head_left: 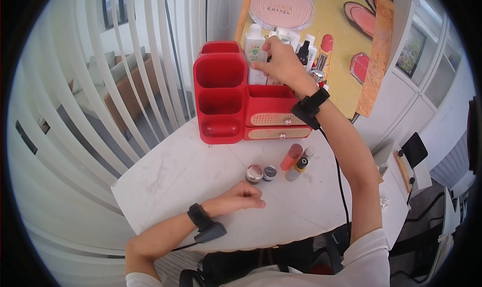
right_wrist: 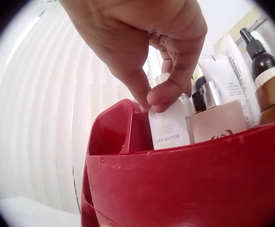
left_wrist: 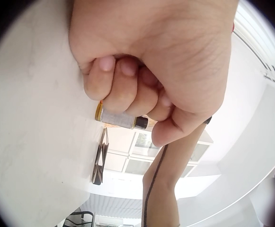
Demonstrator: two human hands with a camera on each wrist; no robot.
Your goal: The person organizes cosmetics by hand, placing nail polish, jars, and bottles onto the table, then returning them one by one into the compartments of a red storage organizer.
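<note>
My right hand [head_left: 285, 61] reaches over the red organizer [head_left: 221, 113] to the bottles behind it. In the right wrist view, its thumb and fingers pinch around the neck of a white bottle [right_wrist: 168, 130] lettered "LBK WATER". A larger white bottle [head_left: 255, 51] with a coloured logo stands beside that hand, and a pink bottle [right_wrist: 220, 118] is to the right of the pinched one. My left hand [head_left: 233, 198] rests on the white table with its fingers curled in and holds nothing. Closest to it are a small jar [head_left: 254, 173] and a darker jar [head_left: 269, 173].
Several small bottles, among them a red one [head_left: 291, 157] and a yellow-and-grey one [head_left: 296, 170], stand on the table [head_left: 160, 179]. The organizer has open compartments and two drawers [head_left: 278, 133]. Behind are a dropper bottle [head_left: 303, 52] and a painted board [head_left: 331, 16]; blinds hang left.
</note>
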